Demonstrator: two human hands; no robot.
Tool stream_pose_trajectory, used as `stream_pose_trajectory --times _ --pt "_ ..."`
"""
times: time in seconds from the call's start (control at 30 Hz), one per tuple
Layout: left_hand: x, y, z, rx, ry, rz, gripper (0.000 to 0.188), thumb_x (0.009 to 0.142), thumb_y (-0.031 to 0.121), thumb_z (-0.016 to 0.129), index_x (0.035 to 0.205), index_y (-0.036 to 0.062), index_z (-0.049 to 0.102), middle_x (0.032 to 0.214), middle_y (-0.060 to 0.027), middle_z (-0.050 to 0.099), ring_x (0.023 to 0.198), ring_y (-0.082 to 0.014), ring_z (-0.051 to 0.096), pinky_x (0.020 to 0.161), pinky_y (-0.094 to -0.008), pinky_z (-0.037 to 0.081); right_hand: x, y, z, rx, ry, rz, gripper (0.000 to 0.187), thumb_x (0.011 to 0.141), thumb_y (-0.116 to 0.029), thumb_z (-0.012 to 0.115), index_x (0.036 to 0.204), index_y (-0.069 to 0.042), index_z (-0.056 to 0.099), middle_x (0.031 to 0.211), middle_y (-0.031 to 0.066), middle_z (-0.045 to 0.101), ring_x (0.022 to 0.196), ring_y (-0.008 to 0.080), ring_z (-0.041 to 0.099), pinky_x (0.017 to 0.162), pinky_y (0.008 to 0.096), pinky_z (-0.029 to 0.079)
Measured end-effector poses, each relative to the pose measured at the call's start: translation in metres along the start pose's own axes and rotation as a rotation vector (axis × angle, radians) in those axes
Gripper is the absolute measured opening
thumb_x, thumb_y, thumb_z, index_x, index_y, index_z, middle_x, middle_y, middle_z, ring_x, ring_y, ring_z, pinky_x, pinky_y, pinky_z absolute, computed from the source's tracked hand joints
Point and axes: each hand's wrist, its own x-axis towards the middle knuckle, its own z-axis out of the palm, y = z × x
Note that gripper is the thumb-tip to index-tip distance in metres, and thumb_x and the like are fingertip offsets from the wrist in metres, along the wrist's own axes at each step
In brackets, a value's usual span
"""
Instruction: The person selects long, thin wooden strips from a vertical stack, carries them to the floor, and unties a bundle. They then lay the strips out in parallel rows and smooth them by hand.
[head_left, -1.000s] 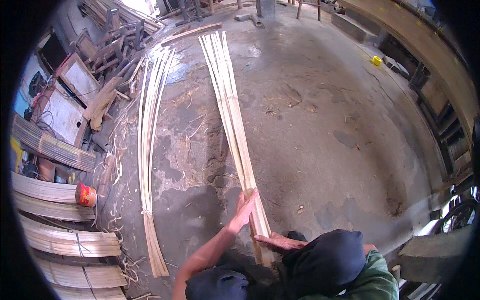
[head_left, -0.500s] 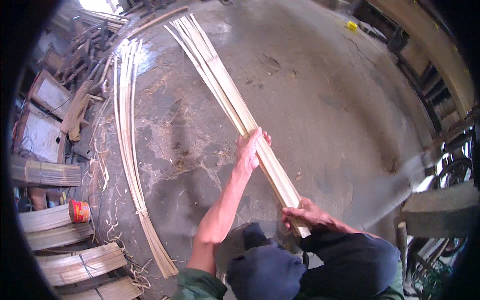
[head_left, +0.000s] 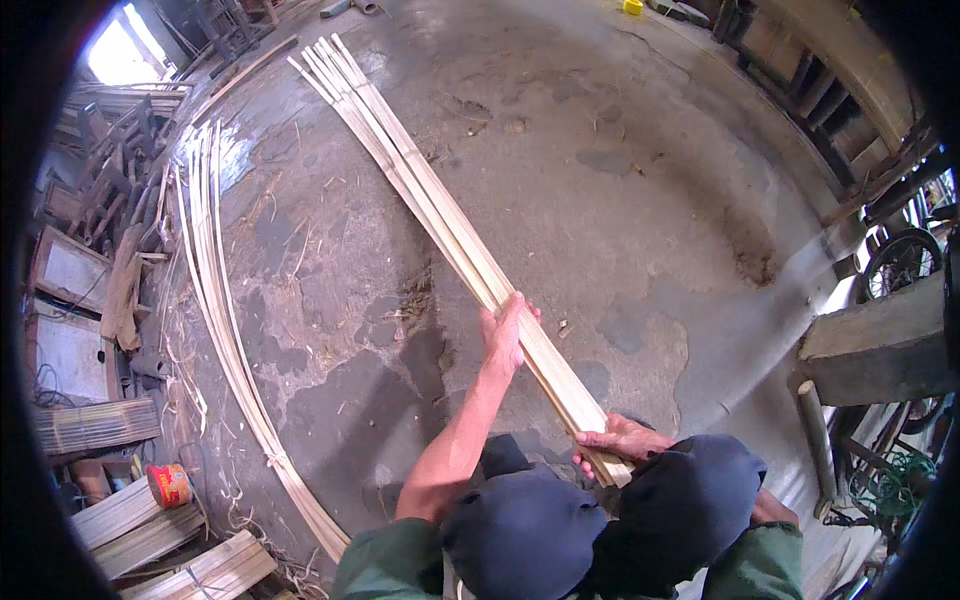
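Note:
A long bundle of pale wooden strips [head_left: 440, 213] slants from the upper left down to my knees. Its far ends fan apart a little, while the near part lies close together. My left hand [head_left: 510, 328] is wrapped round the bundle at mid-length, thumb on top. Close to the near end, my right hand [head_left: 617, 446] grips the same bundle, thumb across the top and fingertips at its left edge. On the floor to the left lies a second bundle of thin strips [head_left: 240, 360], tied near its lower part.
Stacked slats [head_left: 205, 573] and a red and yellow tin [head_left: 168, 485] stand at lower left. Wooden frames and scrap [head_left: 120, 200] line the left wall. A bench-like block [head_left: 880, 350], a wheel [head_left: 902, 262] and a pole [head_left: 817, 440] are at right.
The view has shifted, so floor things sit differently. The fanned far ends have drawn closer together. Both hands keep their grip on the bundle, and my right knee has come up beside my right hand.

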Motion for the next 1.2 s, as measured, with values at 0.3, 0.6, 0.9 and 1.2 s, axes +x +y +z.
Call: stream_pose_trajectory --times 0.3,0.6,0.9,1.2 --pt "0.036 -0.008 -0.029 0.515 0.029 0.084 0.044 0.088 0.029 0.068 0.116 0.0030 0.047 0.096 -0.0106 0.059 0.084 -0.0219 0.061 0.072 -0.0383 0.054 0.048 0.018 -0.047 -0.096 -0.039 -0.051 0.038 0.086 -0.019 0.072 0.107 -0.001 0.046 0.078 0.0091 0.061 0.063 0.0201 0.064 0.058 0.0351 0.055" --pt "-0.027 0.131 -0.049 1.083 -0.082 -0.038 0.054 0.090 0.037 0.063 0.132 0.0075 0.045 0.116 -0.0102 0.059 0.096 -0.0194 0.060 0.081 -0.0338 0.049 0.031 -0.028 -0.159 -0.844 0.362 -0.199 0.072 0.079 -0.044 0.071 0.130 0.001 0.047 0.107 0.0162 0.059 0.098 0.0270 0.057 0.084 0.0400 0.046" --pt "-0.162 0.256 -0.081 1.273 0.317 0.118 0.042 0.093 0.032 0.058 0.127 0.0072 0.050 0.108 -0.0065 0.061 0.093 -0.0151 0.060 0.079 -0.0284 0.049 0.042 -0.022 -0.189 -1.446 0.610 -0.669 0.066 0.082 -0.038 0.068 0.132 -0.002 0.044 0.114 0.0221 0.052 0.104 0.0398 0.053 0.088 0.0465 0.045" --pt "-0.176 0.208 -0.051 2.173 -0.191 0.112 0.046 0.086 0.027 0.062 0.124 0.0018 0.053 0.119 -0.0211 0.059 0.113 -0.0361 0.055 0.096 -0.0437 0.045 0.047 -0.013 -0.179 -1.594 0.606 -0.637 0.068 0.079 -0.029 0.072 0.133 -0.004 0.039 0.109 0.0212 0.052 0.098 0.0402 0.056 0.083 0.0480 0.046"
